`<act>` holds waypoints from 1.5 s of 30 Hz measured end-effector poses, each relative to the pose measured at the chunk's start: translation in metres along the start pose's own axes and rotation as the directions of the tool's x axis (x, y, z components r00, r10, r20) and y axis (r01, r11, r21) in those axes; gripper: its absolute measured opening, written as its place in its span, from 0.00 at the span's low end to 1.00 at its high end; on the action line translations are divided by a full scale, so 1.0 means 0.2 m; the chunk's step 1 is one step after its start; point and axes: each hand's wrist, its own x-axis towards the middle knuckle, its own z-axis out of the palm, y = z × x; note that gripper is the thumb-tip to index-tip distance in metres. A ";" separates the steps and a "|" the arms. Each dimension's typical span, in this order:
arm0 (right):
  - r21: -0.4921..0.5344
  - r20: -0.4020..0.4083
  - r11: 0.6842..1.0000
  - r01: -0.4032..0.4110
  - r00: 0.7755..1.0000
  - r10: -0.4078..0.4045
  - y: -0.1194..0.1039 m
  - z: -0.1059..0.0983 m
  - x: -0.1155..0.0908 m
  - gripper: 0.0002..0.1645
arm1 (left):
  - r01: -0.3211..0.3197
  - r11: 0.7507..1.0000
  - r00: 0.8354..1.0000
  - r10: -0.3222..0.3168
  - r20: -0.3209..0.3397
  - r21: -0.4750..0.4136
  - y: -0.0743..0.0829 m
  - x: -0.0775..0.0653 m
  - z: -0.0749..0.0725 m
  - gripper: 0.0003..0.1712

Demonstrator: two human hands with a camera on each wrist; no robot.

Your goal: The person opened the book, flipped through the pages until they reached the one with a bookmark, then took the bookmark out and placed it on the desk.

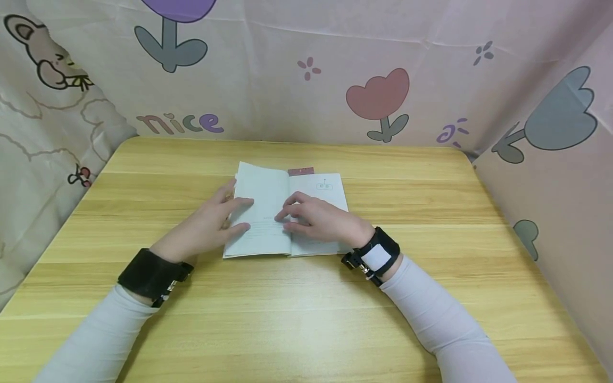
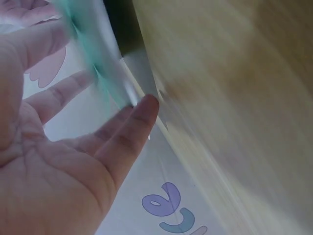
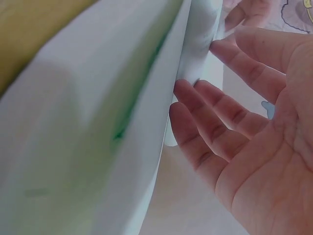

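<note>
An open book [image 1: 261, 239] with pale pages lies on the table, small print low on its left page and a little green drawing near the top of the right one. My left hand [image 1: 203, 221] rests at the book's left edge, two fingertips over the left page. Seen from the left wrist, its fingers [image 2: 139, 115] are spread and fairly straight along the blurred book edge [image 2: 93, 63]. My right hand [image 1: 323, 218] lies across the right page, fingertips by the centre fold. From the right wrist, loosely bent fingers [image 3: 188, 127] touch the paper [image 3: 142, 161].
A dark red strip [image 1: 300, 171] sticks out past the book's top edge. The wooden table [image 1: 297, 319] is bounded by a printed cloth [image 1: 278, 96] behind and at both sides. Black bands [image 1: 150, 274] with small devices sit on both wrists.
</note>
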 end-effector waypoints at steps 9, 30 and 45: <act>-0.026 0.006 1.000 -0.007 1.000 0.007 -0.01 0.00 0.01 0.17 | -0.039 0.997 0.998 0.037 0.041 0.065 0.01 0.00 0.01 0.32; 0.028 -0.015 0.998 -0.049 0.999 0.050 0.04 -0.09 -0.03 0.19 | -0.039 0.999 0.995 0.037 0.093 0.027 -0.01 0.00 0.01 0.32; -0.051 -0.082 0.954 -0.294 0.954 0.289 0.27 -0.24 -0.10 0.24 | -0.061 0.998 0.993 0.060 0.103 0.005 -0.02 0.00 0.02 0.33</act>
